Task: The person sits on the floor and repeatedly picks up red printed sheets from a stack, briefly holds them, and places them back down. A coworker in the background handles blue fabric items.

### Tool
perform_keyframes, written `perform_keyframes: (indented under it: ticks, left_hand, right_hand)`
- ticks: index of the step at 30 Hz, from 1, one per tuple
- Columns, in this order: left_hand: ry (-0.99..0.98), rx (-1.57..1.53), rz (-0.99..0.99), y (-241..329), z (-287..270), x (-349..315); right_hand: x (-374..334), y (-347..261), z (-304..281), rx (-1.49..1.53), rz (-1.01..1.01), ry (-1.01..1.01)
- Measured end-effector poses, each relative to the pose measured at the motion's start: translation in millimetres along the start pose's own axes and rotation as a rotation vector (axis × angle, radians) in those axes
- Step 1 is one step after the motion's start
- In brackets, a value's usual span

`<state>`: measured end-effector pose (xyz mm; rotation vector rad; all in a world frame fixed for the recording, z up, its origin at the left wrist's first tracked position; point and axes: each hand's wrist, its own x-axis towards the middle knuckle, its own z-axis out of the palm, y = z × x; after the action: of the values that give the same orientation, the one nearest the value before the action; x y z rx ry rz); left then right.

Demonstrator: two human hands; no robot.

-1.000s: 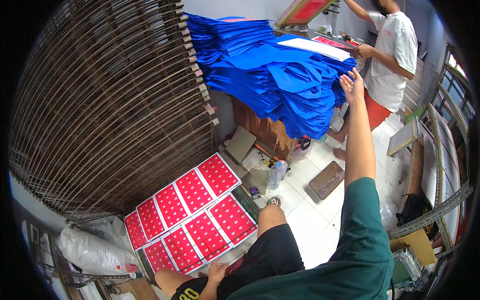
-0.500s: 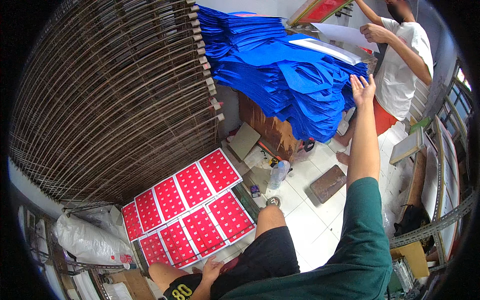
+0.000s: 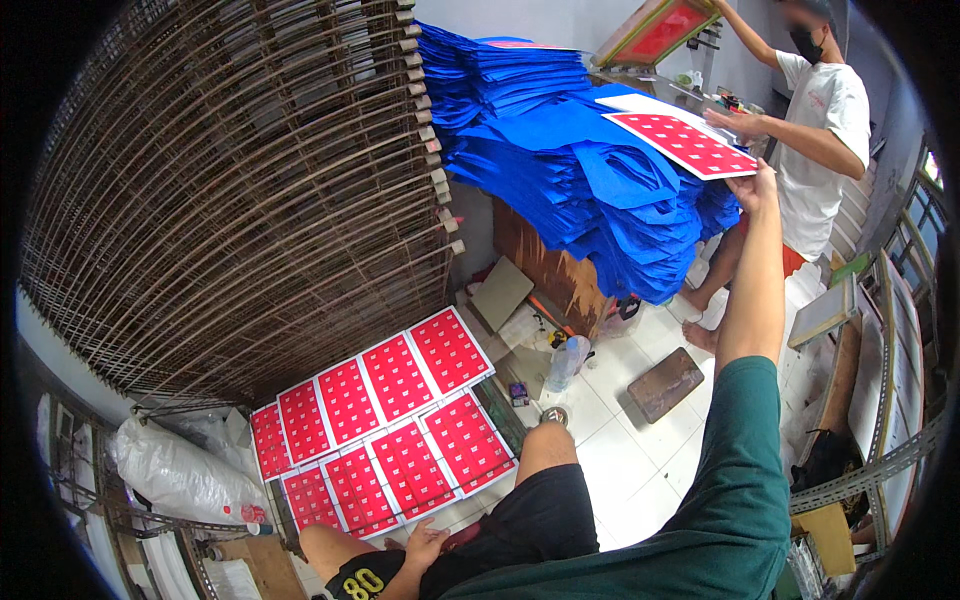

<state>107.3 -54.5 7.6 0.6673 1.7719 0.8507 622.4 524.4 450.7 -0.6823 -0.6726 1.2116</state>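
Upper right: right hand (image 3: 757, 188) clamps red-patterned rectangular white sheet (image 3: 682, 144) by corner, likely sparing print. Lower centre: left hand's (image 3: 425, 546) grip unclear.

"What carries the blue fabric pile (image 3: 600, 195)?"

"A worn brown wooden stand (image 3: 535, 265). The pile hides its top and droops over the near edge."

"And the red printed sheets (image 3: 345, 405) with white borders?"

"They lie in two rows on a low, dark-edged rack (image 3: 499, 408), close together, some in the front row overlapping."

"What does the floor (image 3: 622, 440) bear?"

"It has pale tiles, and a brown rectangular slab (image 3: 665, 385) lies flat on them. A clear plastic bottle (image 3: 567, 365) rests nearer the stand; whether it is upright is hard to tell."
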Motion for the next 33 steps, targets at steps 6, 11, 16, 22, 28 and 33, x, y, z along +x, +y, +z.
perform_keyframes:
  ticks: [6,11,16,22,28,33]
  left_hand:
    - [-0.004,-0.041,0.029,4,-2,-5]
    - [0.009,-0.015,0.032,-6,-2,1]
    - [0.021,0.019,0.071,-26,-6,9]
    - [0.027,0.034,0.078,1,-5,-6]
    - [-0.048,-0.053,0.146,5,-4,-2]
    - [0.008,0.006,0.467,57,-19,6]
  right_hand:
    - [-24,-20,24,-0.237,-0.055,0.024]
    - [-44,-32,32,-0.260,-0.096,-0.018]
    - [-45,-31,30,-0.363,-0.055,-0.095]
    - [-42,-20,45,-0.529,-0.260,-0.017]
    - [-92,-7,70,-0.341,-0.629,-0.005]
    - [-206,30,113,-0.072,-0.741,-0.031]
